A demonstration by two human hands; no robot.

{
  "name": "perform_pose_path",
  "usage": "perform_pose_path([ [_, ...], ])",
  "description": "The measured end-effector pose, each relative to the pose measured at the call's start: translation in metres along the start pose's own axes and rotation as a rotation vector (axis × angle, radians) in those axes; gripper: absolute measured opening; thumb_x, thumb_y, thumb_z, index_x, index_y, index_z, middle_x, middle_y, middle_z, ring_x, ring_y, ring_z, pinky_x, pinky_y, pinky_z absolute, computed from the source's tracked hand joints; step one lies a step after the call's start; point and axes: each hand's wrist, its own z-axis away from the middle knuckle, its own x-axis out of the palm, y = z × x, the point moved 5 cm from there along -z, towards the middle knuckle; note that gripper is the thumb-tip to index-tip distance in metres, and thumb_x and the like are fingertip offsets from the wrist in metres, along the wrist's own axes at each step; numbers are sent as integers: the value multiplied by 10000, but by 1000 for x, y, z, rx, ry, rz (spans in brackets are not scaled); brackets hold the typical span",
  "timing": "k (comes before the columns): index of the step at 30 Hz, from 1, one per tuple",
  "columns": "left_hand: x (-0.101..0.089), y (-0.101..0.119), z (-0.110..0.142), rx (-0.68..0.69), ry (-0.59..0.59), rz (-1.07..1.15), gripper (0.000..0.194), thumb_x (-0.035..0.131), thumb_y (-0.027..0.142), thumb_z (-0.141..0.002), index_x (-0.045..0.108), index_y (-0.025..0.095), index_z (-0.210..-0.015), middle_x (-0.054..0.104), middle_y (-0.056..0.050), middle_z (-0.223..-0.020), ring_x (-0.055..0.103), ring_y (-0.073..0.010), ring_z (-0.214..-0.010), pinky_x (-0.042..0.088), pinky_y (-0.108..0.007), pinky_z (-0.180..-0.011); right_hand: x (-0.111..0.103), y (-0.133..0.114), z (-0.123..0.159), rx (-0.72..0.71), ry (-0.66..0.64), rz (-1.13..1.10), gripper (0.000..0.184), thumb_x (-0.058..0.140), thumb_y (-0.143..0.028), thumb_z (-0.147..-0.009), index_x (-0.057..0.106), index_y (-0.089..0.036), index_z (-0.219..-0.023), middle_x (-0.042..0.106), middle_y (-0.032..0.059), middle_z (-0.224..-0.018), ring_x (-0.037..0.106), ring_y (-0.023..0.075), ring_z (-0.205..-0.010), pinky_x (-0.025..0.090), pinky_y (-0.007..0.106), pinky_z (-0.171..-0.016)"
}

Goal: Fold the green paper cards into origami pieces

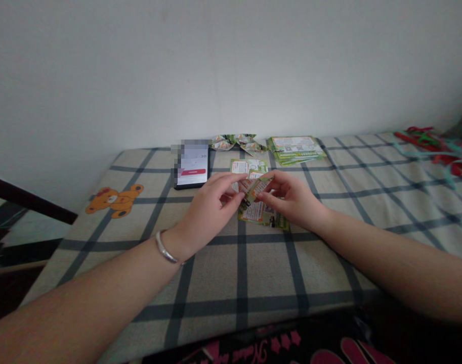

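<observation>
The phone (193,179) shows the digits "30" after a colon near the top of its screen; what stands before the colon is too blurred to be sure of. Lower down, a red button bears a pale label too small to read.

The cards (297,146) in the stack carry lines of print and what looks like a square code, none legible. The sheet (249,213) on the counter (215,273), the folded paper (258,186) between the hands and the folded pieces (236,143) near the wall carry print too small or blurred to read. Pink script on the black cloth (231,349) is unclear.
</observation>
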Motion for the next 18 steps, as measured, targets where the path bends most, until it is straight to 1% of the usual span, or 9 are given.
perform_pose_path([
  [2,2,1,2,13,-36,-2,442,614,170,-870,521,228,-1299,562,-87,-1249,635,-133,-916,584,-271,-761,-1,0,0,-14,12,-13,221,653,-296,-828,547,-206,-1000,664,2,-812,627,123,-704,497,254,-595],
  [3,2,2,3,27,-49,-18,507,647,203,-859,485,242,-1338,555,-92,-1269,631,-145,-946,580,-278,-771,-1,0,0,-20,15,-23,224,647,-294,-832,535,-210,-1008,666,0,-816,629,122,-706,497,254,-596],
  [5,2,5,4,62,-57,-82,629,700,252,-829,416,270,-1391,554,-93,-1292,610,-184,-1042,564,-325,-839,-1,0,0,-30,22,-40,234,642,-299,-836,515,-215,-1014,665,-6,-810,630,117,-691,493,251,-587],
  [7,2,8,5,78,-53,-153,686,727,270,-809,385,276,-1404,569,-92,-1290,594,-216,-1100,530,-390,-922,-2,0,0,-45,26,-35,262,650,-300,-831,510,-216,-1037,665,-18,-792,627,111,-664,490,250,-580],
  [10,2,10,5,78,-40,-232,658,736,271,-802,407,247,-1371,601,-95,-1262,590,-240,-1132,486,-442,-985,-3,0,1,-75,39,19,303,667,-279,-822,527,-212,-1083,686,-15,-806,654,123,-700,514,277,-651],
  [13,1,10,4,72,-27,-276,610,740,260,-796,437,213,-1323,629,-93,-1216,605,-237,-1109,482,-435,-980,-4,0,1,-105,50,78,304,677,-273,-822,556,-214,-1095,712,-1,-848,688,149,-793,527,311,-742],
  [18,3,10,4,81,-47,-267,585,749,294,-788,453,215,-1286,641,-83,-1208,612,-240,-1121,487,-425,-967,-2,-1,2,-97,-1,108,314,683,-292,-828,574,-223,-1114,735,14,-894,708,169,-862,532,319,-783],
])
